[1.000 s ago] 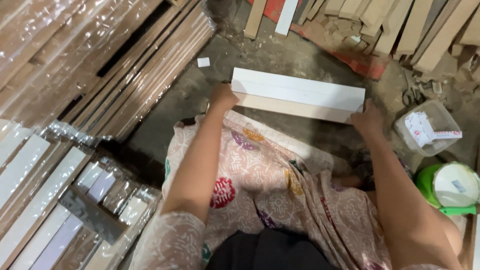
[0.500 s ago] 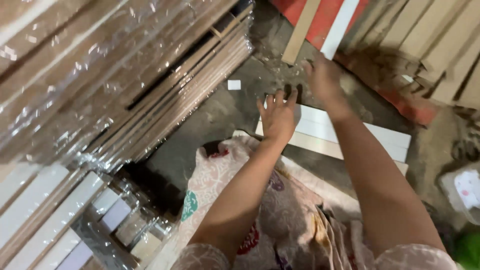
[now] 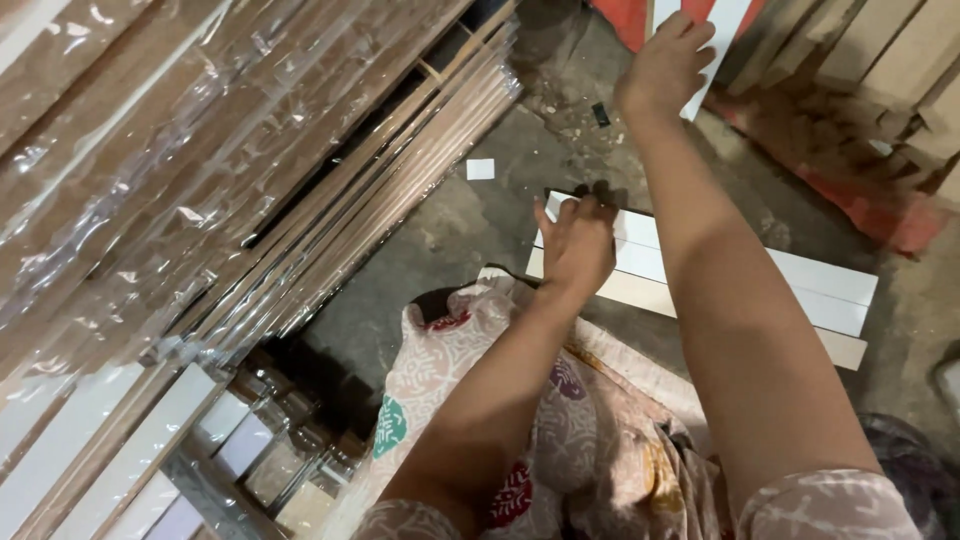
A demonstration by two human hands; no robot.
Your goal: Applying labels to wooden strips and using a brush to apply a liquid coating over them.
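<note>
Two or three flat white boards (image 3: 800, 285) lie stacked on the concrete floor in front of my knees. My left hand (image 3: 575, 240) rests on their left end, fingers curled over the edge of the top board. My right hand (image 3: 665, 65) is stretched far forward and up, its fingers closed around a narrow white strip (image 3: 728, 40) that leans among other wood at the top of the view. My right forearm crosses over the stacked boards.
Long plastic-wrapped bundles of wooden strips (image 3: 250, 170) fill the left side. Wrapped white and pale pieces (image 3: 200, 440) lie at the lower left. A small white square (image 3: 480, 168) sits on the floor. Bare wooden slats (image 3: 880, 60) and a red surface (image 3: 860, 205) are at the upper right. Patterned cloth (image 3: 470, 400) covers my lap.
My right hand left the right end of the boards and reached forward to the leaning white strip. The left hand stayed at the boards' left end. The view swung left.
</note>
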